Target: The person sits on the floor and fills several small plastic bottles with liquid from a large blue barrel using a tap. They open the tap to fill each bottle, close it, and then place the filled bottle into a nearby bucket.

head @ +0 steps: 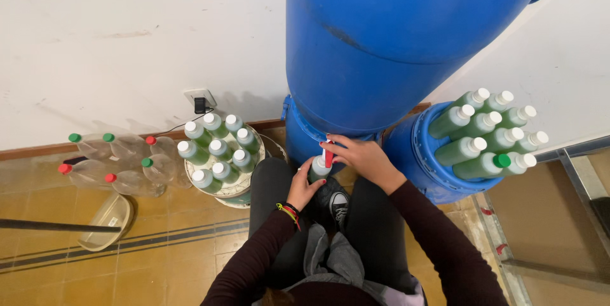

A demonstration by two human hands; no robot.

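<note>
Far left, floor: a cream dustpan (107, 220) lies on the yellow tiles, a dark handle across it.
Left, by the wall: empty clear bottles (121, 163) with red and green caps lie on their sides in a loose heap.
Left of centre: a round white bucket lid (223, 190) carries upright green-filled bottles (216, 150) with white caps, packed close together.
Left hand (304, 186): grip closed around the small bottle (319, 167), holding it upright just under the outlet; a coloured wristband sits at the wrist.
Small bottle position: between the person's knees, directly below the red tap (328, 155), its mouth touching or nearly touching the spout; which of the two cannot be told.
Right hand (362, 156): grip closed on the red tap, fingers curled over it.
Centre: large blue drum (406, 33) stands above the hands, against the white wall.
Right: a second blue drum (424, 160), lower, bears more green bottles (486, 134) on its top.
Risk, overfill: likely if the tap stays open too long; the fill level is hidden by the left hand.
Risk, spill on trousers and shoe: likely if the bottle mouth drifts off the spout.
Risk, toppling: the crowded bottles on the bucket lid stand near the left elbow; a knock could tip them.
</note>
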